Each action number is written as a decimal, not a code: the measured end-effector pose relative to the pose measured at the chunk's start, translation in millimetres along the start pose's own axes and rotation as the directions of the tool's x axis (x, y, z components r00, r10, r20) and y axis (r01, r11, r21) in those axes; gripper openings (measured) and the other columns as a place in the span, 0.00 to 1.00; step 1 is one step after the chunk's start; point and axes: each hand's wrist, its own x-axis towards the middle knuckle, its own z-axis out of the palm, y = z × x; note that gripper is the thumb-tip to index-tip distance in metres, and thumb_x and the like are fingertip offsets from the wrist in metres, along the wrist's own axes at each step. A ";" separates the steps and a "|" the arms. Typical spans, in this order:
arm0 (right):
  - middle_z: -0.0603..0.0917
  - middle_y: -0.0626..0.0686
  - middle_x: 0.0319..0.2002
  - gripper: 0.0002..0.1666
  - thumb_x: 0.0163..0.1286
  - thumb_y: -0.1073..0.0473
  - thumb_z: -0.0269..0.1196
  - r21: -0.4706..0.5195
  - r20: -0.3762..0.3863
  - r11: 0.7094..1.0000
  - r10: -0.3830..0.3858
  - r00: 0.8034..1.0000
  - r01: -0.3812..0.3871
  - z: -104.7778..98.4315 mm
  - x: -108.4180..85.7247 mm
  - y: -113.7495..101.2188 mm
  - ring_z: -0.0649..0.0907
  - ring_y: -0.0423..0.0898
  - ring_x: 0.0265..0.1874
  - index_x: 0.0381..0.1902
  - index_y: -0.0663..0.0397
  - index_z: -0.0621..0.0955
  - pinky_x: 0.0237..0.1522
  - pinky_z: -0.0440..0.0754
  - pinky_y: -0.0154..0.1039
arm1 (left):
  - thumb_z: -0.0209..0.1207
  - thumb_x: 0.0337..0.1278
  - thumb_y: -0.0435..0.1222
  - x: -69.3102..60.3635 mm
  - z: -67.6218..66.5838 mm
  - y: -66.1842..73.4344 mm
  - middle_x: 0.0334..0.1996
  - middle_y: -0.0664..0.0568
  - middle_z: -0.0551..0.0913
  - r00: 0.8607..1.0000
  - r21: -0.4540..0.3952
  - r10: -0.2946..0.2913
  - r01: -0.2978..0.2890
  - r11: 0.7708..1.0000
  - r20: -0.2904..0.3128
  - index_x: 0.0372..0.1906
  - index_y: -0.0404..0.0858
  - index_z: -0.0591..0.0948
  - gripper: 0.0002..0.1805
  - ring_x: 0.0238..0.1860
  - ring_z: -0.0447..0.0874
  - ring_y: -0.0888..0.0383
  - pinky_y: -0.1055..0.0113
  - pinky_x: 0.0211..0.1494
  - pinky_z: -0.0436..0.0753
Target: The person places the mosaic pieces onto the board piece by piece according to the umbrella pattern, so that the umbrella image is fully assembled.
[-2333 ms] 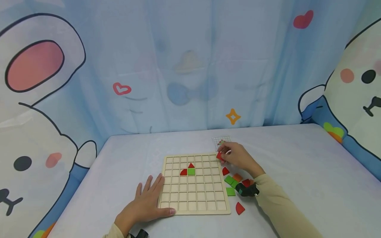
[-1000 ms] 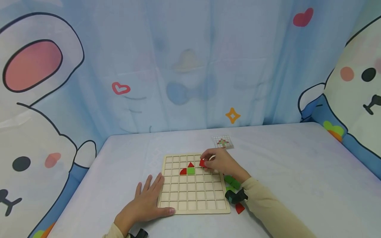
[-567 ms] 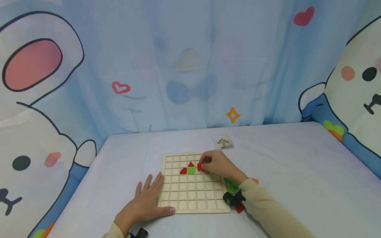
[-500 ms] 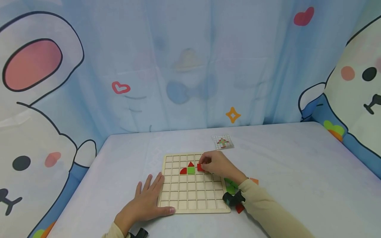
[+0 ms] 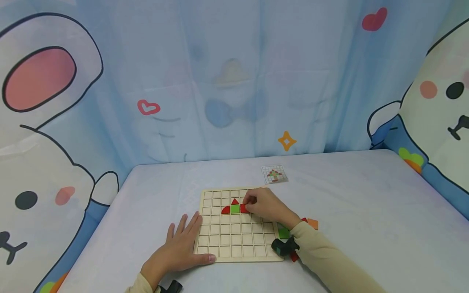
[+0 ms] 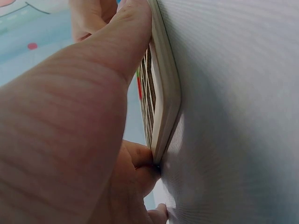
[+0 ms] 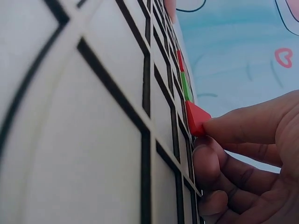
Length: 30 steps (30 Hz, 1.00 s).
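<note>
Fingertips (image 7: 218, 129) of the right hand (image 5: 269, 205) pinch a red tile (image 5: 243, 208) at the far half of the wooden grid board (image 5: 220, 240), as I watch remotely. The left hand (image 5: 179, 246) is spread wide round the board's near left corner. I see loose tiles (image 5: 283, 232) by its right edge and a pattern card (image 5: 275, 174) beyond its far side.

Right hand (image 5: 266, 204) partly covers the held red piece (image 5: 243, 208); right sleeve (image 5: 329, 254) obscures some loose pieces (image 5: 294, 257). Print on card (image 5: 275, 174) too small to verify.
</note>
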 end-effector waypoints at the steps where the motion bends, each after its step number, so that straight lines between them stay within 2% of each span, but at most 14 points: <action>1: 0.83 0.44 0.30 0.07 0.70 0.70 0.66 -0.003 0.000 1.000 -0.006 1.000 0.006 0.3 0.0 0.0 0.79 0.41 0.30 0.38 0.54 0.88 0.36 0.79 0.40 | 0.71 0.53 0.70 0.1 0.0 -0.1 0.87 0.44 0.48 1.000 -0.001 0.000 0.000 1.000 -0.001 0.87 0.34 0.54 0.69 0.85 0.37 0.34 0.28 0.79 0.37; 13: 0.82 0.42 0.27 0.09 0.68 0.72 0.67 -0.055 -0.051 0.997 -0.055 0.997 0.052 4.2 -1.7 -3.3 0.77 0.39 0.27 0.32 0.54 0.87 0.34 0.78 0.39 | 0.71 0.52 0.70 0.3 0.1 -0.3 0.87 0.44 0.48 1.000 0.007 -0.006 0.006 1.000 0.000 0.87 0.34 0.54 0.69 0.85 0.38 0.34 0.28 0.79 0.37; 21: 0.81 0.41 0.26 0.11 0.69 0.72 0.68 -0.130 -0.093 0.988 -0.094 0.991 0.082 4.7 -3.0 -3.7 0.76 0.38 0.24 0.29 0.52 0.85 0.32 0.77 0.38 | 0.71 0.51 0.71 1.4 -0.2 1.3 0.87 0.43 0.48 1.000 -0.003 0.007 -0.007 1.000 -0.004 0.86 0.33 0.54 0.70 0.85 0.37 0.33 0.27 0.78 0.36; 25: 0.83 0.41 0.27 0.09 0.71 0.70 0.68 -0.104 -0.076 0.990 -0.101 0.992 0.093 0.1 -4.2 -5.6 0.77 0.38 0.26 0.31 0.54 0.87 0.33 0.79 0.38 | 0.72 0.50 0.71 0.9 0.5 0.2 0.87 0.43 0.48 1.000 0.008 -0.011 0.011 1.000 -0.002 0.86 0.33 0.55 0.71 0.85 0.37 0.33 0.28 0.79 0.35; 30: 0.86 0.43 0.31 0.05 0.74 0.68 0.67 -0.050 -0.053 0.995 -0.089 0.995 0.086 -18.9 -12.5 -6.7 0.81 0.38 0.30 0.37 0.59 0.89 0.36 0.82 0.40 | 0.72 0.49 0.71 1.0 2.2 0.7 0.87 0.43 0.48 1.000 0.003 -0.023 0.023 1.000 0.004 0.86 0.33 0.54 0.71 0.85 0.36 0.34 0.28 0.79 0.35</action>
